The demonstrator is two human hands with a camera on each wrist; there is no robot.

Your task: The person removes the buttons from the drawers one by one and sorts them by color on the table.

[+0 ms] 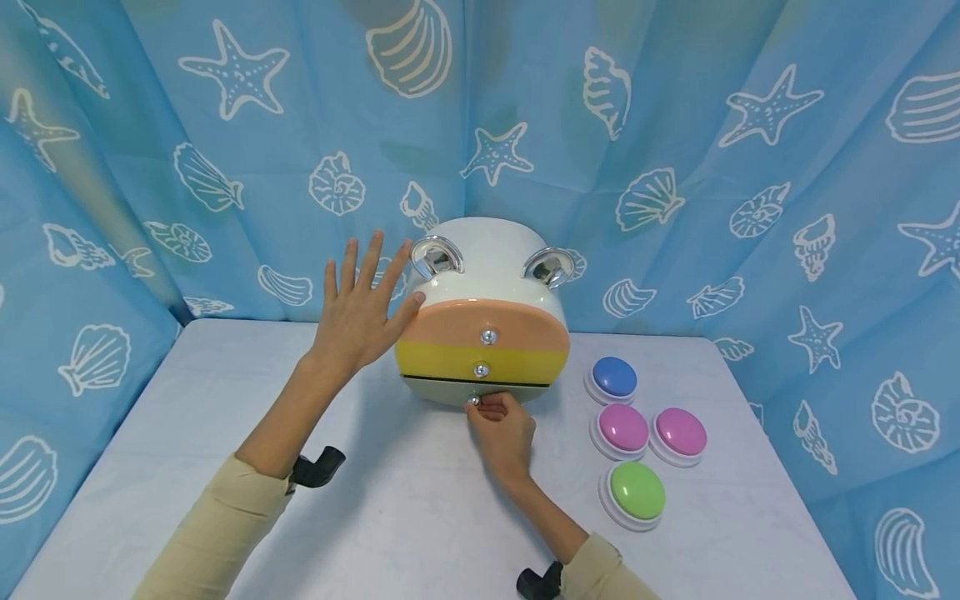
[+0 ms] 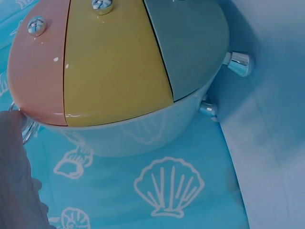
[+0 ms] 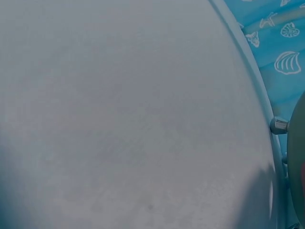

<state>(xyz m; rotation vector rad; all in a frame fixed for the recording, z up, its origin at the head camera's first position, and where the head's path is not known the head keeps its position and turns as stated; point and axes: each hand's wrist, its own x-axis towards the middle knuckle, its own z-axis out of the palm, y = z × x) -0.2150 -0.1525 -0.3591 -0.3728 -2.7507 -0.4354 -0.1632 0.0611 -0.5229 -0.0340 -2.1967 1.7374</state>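
Two fingers (image 1: pixel 491 406) pinch bottom drawer knob (image 1: pixel 473 401).

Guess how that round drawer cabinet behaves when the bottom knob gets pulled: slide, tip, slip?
The cabinet probably slides toward the puller: it sits on small metal feet on a smooth table. That may be why the left hand rests flat against its side. Its glossy, curved shell looks slippery. The right hand pinches the bottom knob.
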